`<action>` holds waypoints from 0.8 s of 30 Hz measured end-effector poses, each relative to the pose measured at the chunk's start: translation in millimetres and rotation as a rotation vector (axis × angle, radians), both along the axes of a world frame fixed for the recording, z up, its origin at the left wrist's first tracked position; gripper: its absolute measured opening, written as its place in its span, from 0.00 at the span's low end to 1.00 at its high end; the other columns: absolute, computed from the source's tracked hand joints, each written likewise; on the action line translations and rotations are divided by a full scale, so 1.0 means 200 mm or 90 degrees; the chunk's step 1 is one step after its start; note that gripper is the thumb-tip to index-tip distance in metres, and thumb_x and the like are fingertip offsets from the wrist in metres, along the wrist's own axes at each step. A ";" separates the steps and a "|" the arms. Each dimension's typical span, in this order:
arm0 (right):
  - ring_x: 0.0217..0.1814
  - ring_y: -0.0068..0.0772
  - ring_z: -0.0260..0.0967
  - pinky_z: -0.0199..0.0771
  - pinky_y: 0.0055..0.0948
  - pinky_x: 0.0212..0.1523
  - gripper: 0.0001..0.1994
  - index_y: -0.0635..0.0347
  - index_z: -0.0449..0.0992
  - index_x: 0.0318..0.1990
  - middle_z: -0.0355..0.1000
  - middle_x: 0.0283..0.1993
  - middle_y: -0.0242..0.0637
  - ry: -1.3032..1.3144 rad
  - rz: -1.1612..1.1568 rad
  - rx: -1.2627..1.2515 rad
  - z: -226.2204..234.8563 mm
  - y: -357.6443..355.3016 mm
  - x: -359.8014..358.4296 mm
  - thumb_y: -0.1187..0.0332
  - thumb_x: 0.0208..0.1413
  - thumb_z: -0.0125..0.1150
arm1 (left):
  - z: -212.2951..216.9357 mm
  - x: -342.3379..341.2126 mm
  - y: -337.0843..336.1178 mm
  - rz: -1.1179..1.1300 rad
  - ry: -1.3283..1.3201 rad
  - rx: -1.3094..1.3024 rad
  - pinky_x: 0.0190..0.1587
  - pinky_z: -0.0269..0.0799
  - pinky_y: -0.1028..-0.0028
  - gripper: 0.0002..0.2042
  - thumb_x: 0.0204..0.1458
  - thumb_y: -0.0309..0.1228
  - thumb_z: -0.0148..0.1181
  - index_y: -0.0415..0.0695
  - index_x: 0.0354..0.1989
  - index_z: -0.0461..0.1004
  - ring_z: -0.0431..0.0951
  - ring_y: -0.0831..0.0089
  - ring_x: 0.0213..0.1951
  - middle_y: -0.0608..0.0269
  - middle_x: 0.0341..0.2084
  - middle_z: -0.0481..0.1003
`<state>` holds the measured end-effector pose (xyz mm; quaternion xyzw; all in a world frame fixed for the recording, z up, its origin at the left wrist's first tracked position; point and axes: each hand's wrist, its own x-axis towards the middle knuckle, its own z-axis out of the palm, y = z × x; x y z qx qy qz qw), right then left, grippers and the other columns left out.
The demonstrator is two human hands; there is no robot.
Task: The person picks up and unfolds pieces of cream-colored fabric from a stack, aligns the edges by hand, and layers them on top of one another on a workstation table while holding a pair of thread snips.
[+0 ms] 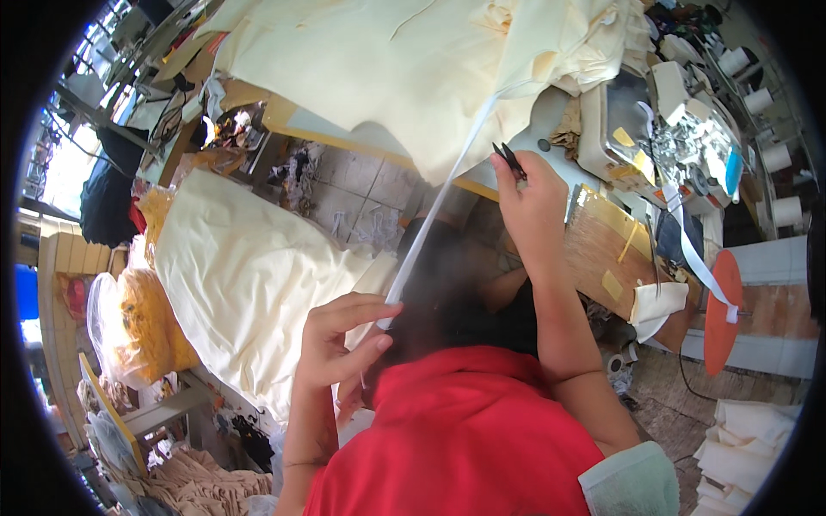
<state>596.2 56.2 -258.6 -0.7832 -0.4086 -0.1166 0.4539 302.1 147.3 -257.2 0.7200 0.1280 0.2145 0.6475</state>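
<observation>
A narrow white tape (434, 206) stretches in a straight line from the cream cloth (344, 60) on the table down to my left hand (340, 340). There its end is pinched between thumb and fingers, close to my body. My right hand (535, 206) is raised at the table's front edge, beside the tape but apart from it. Its fingers are closed round small black thread snips (509, 161), whose two pointed tips stick out up and left. The cream cloth spreads in loose folds and hangs over the front edge of the table.
A pale sewing machine (607, 129) stands on the right of the table (344, 127). More cream cloth (241, 258) is heaped on the left. An orange disc (721, 314) with white tape stands at the right. A plastic-wrapped yellow bundle (142, 322) sits far left; folded cloth (744, 447) lies lower right.
</observation>
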 end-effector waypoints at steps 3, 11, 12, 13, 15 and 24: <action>0.32 0.51 0.72 0.72 0.43 0.33 0.09 0.64 0.73 0.32 0.72 0.29 0.46 -0.052 -0.019 -0.037 0.03 0.04 0.05 0.68 0.58 0.64 | 0.04 0.00 -0.04 0.030 0.039 0.130 0.45 0.75 0.69 0.18 0.44 0.22 0.67 0.40 0.47 0.83 0.81 0.62 0.41 0.51 0.41 0.81; 0.36 0.52 0.74 0.75 0.45 0.37 0.08 0.60 0.73 0.34 0.72 0.32 0.43 -0.162 -0.022 -0.132 0.12 0.17 0.17 0.66 0.63 0.55 | 0.11 0.04 -0.14 0.003 0.062 0.282 0.44 0.77 0.66 0.16 0.43 0.21 0.68 0.40 0.44 0.83 0.81 0.58 0.40 0.51 0.40 0.82; 0.36 0.52 0.74 0.75 0.45 0.38 0.08 0.59 0.73 0.35 0.72 0.32 0.43 -0.157 -0.010 -0.158 0.13 0.18 0.18 0.66 0.63 0.54 | 0.10 0.06 -0.15 -0.005 0.062 0.282 0.45 0.77 0.65 0.16 0.44 0.21 0.68 0.41 0.44 0.83 0.81 0.58 0.40 0.51 0.40 0.82; 0.36 0.52 0.74 0.75 0.45 0.38 0.07 0.59 0.73 0.35 0.73 0.33 0.43 -0.151 0.001 -0.184 0.14 0.17 0.19 0.66 0.63 0.54 | 0.11 0.07 -0.16 -0.015 0.062 0.282 0.45 0.78 0.65 0.16 0.44 0.21 0.68 0.41 0.44 0.83 0.82 0.58 0.41 0.51 0.40 0.82; 0.36 0.53 0.74 0.75 0.46 0.37 0.08 0.59 0.73 0.35 0.73 0.33 0.43 -0.138 -0.013 -0.207 0.16 0.09 0.18 0.66 0.63 0.54 | 0.11 0.13 -0.20 -0.040 0.068 0.259 0.48 0.77 0.64 0.15 0.45 0.23 0.68 0.42 0.45 0.83 0.82 0.57 0.41 0.52 0.41 0.82; 0.30 0.54 0.69 0.67 0.45 0.32 0.09 0.66 0.73 0.34 0.70 0.28 0.49 -0.049 -0.108 -0.111 0.20 -0.79 0.03 0.69 0.60 0.62 | 0.15 0.65 -0.25 -0.307 0.014 0.353 0.40 0.76 0.65 0.15 0.52 0.29 0.67 0.45 0.50 0.80 0.81 0.62 0.38 0.56 0.39 0.82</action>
